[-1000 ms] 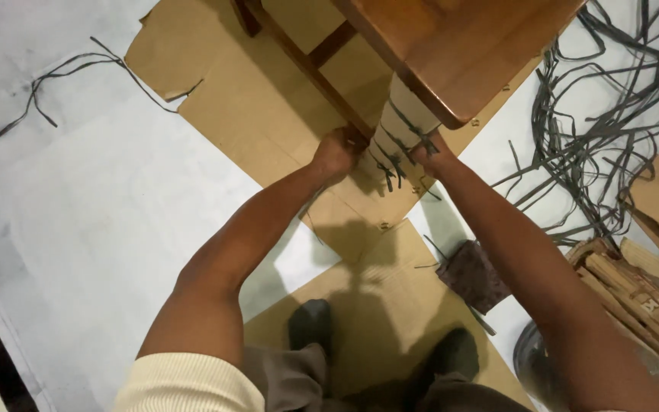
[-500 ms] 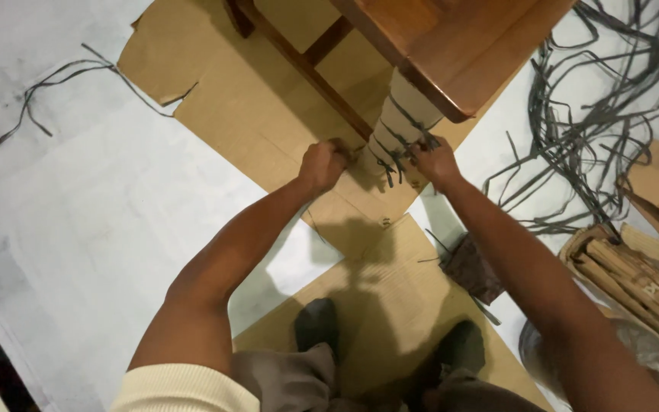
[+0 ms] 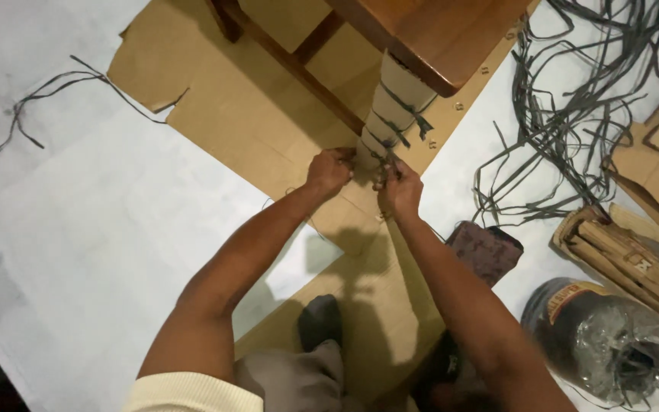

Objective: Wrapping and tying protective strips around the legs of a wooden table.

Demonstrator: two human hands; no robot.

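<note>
Right now I see a wooden furniture leg wrapped in pale cardboard [image 3: 390,103], bound at several heights by dark strap ties [image 3: 409,114] whose knotted ends hang loose. The wrapped leg drops from the corner of a brown wooden top [image 3: 451,34], with a dark rail [image 3: 299,65] running off to the upper left. It stands on flattened brown cardboard sheets [image 3: 245,122] spread over a pale grey floor [image 3: 101,229]. To the right lie a tangle of loose dark straps [image 3: 573,107], a bundle of folded cardboard strips [image 3: 634,259], a dark patterned cloth [image 3: 486,248] and a dark round container with clear plastic inside [image 3: 604,336]; one stray strap [image 3: 47,95] lies at upper left. My shoes [image 3: 318,320] show at the bottom. The left hand [image 3: 329,172] is closed just left of the leg's lowest part, and the right hand [image 3: 400,191] is closed just beside it, both pinching the lowest tie [image 3: 379,156] at the foot of the leg. The two hands sit close together, nearly touching the wrap.
</note>
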